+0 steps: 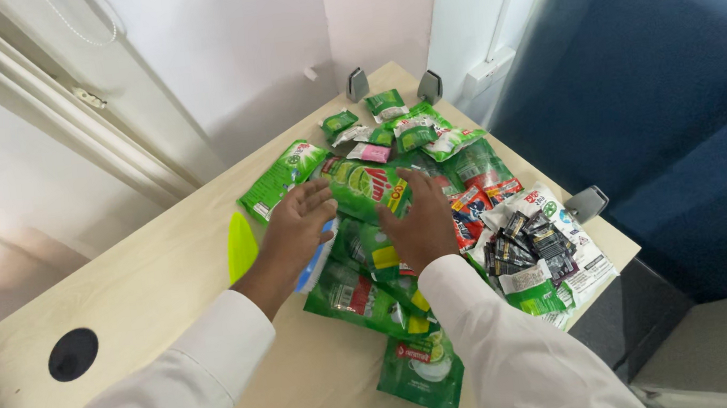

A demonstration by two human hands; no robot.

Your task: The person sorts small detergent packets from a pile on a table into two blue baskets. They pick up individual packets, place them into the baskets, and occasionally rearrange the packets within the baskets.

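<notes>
Left hand: my left hand (298,224) lies flat, fingers spread, palm down on the pile, gripping nothing; a blue-and-white packet (316,267) peeks out from under it.
Right hand: my right hand (422,218) is flat too, fingers apart, pressing on the green refill pouches (369,271), closed on nothing.
Between my hands: a big green pouch with a yellow-and-red label (368,185) sits right between both hands, touching my fingertips on either side.
How it handles: I'd judge these pouches soft, floppy and glossy, so likely slippery; some look filled and would sag, so I'd pinch a sealed edge or corner instead of the bulging middle.
Just left: a long green pouch (282,178) lies tilted near my left fingertips; a lime-green flat piece (240,246) rests beside my wrist.
Nearest me: one more green pouch (422,371) hangs close to the worktop (147,281) edge.
Right side: a heap of small black sachets (525,245) lies on white packets, with red-and-blue sachets (476,203) just beside my right hand.
Far end: small green and white sachets (405,128) and a pink one (369,152) are scattered toward the wall.
Containers: none in sight; everything lies loose on the worktop.
</notes>
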